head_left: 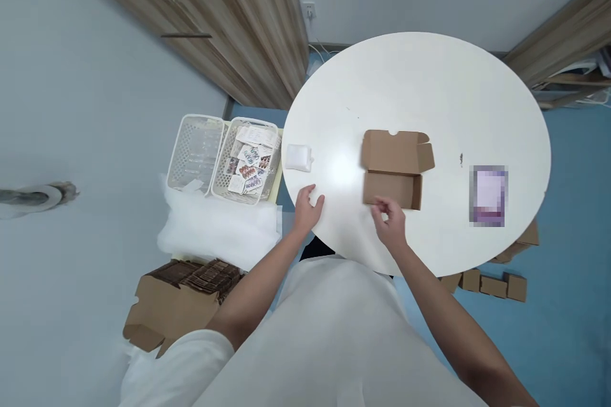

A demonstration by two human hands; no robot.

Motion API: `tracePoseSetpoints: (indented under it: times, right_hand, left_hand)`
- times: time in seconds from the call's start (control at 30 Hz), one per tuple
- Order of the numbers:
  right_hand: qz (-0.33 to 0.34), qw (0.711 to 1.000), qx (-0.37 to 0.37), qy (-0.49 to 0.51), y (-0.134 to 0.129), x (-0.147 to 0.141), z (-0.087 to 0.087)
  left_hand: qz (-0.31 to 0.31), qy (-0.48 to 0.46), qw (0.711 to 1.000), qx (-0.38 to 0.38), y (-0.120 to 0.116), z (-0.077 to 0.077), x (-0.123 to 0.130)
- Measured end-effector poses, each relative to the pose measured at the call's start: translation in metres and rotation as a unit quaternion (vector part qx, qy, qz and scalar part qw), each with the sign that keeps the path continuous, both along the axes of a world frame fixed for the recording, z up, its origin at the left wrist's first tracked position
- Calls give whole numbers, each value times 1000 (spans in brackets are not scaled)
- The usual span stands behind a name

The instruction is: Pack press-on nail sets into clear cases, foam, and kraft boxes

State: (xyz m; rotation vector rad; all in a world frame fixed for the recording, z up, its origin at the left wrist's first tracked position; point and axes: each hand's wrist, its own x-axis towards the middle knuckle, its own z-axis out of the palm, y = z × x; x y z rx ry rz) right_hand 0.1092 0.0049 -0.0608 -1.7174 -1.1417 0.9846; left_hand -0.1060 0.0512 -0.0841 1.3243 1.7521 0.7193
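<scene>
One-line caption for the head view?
Right hand at an open box, left hand at the edge of the table.

Bright indoor light puts white glare on the surface point(458, 95) left of the box point(395, 151), shadows soft, edges wide-angle stretched, right-hand patch point(488, 196) pixelated.

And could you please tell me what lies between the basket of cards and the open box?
In the head view, a white packet lies on the table between basket and box, with the left hand partly between them too.
</scene>
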Motion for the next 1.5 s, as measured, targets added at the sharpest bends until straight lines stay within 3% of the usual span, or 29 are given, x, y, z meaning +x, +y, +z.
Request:
tracePoseSetpoints:
  times: [0.1, 0.23, 0.4, 0.63, 0.77, 0.9, 1.07, 1.27, 1.5]
  right_hand:
    - [96, 991, -91, 38, 37, -53, -4]
    - [59, 980, -163, 100, 86, -103, -22]
    - [39, 971, -187, 144, 131, -129, -33]
    - [60, 986, -146, 46, 155, -151, -44]
    - [47, 991, -123, 19, 152, -155, -54]
    - [35, 991, -120, 54, 141, -149, -58]
    - [30, 991, -110, 68, 108, -131, -54]
    - [47, 989, -118, 70, 59, -94, -35]
    - [50, 995, -53, 70, 30, -18, 1]
  left_hand:
    - [32, 39, 999, 17, 28, -2, -41]
    - [9, 41, 999, 19, 62, -7, -69]
    - [14, 9, 1000, -20, 89, -17, -76]
    - [-31, 48, 998, -12, 96, -23, -75]
    - [-40, 70, 996, 25, 87, -21, -71]
    - [-35, 21, 999, 4, 76, -22, -69]
    - [45, -93, 992, -70, 56, -33, -62]
    - [76, -139, 982, -107, 16, -28, -35]
    - [-15, -145, 989, -25, -4, 3, 35]
